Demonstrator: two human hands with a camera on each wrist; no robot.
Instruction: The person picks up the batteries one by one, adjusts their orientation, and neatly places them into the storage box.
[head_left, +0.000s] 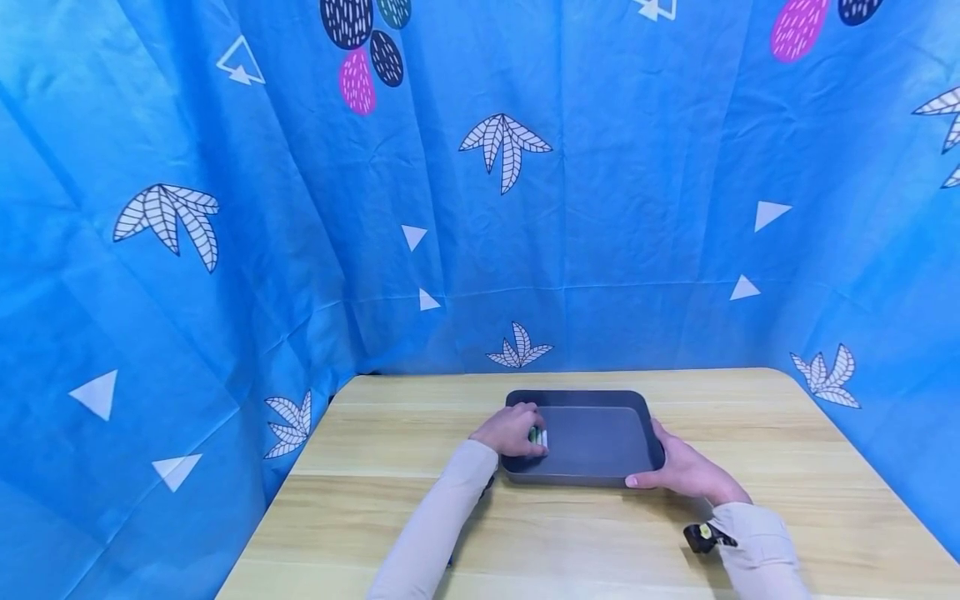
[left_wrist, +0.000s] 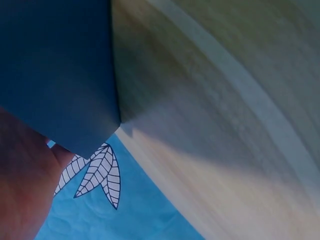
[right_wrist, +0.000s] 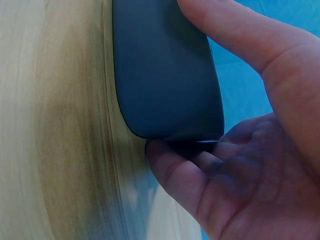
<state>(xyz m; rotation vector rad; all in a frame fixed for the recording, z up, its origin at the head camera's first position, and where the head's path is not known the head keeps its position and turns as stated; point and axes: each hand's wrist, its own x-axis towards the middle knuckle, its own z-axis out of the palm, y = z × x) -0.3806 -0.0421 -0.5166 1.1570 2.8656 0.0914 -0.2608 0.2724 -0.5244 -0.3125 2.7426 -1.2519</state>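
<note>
A dark grey rectangular baking tray (head_left: 600,433) with raised sides lies on the table. My left hand (head_left: 513,429) reaches over its left wall, fingers curled round a small green and white object (head_left: 538,437) inside the tray; the fingers cover most of it, so its kind is unclear. In the left wrist view, the tray's outer wall (left_wrist: 55,70) hides the fingers, and only part of the left hand (left_wrist: 22,175) shows. My right hand (head_left: 693,471) grips the tray's right end. The right wrist view shows the thumb and fingers of this hand (right_wrist: 250,165) around the tray wall (right_wrist: 165,70).
The light wooden table (head_left: 360,500) has a rounded far edge just behind the tray. Blue patterned cloth (head_left: 637,208) hangs behind the table and along both sides. A small black device (head_left: 701,537) sits at the right wrist.
</note>
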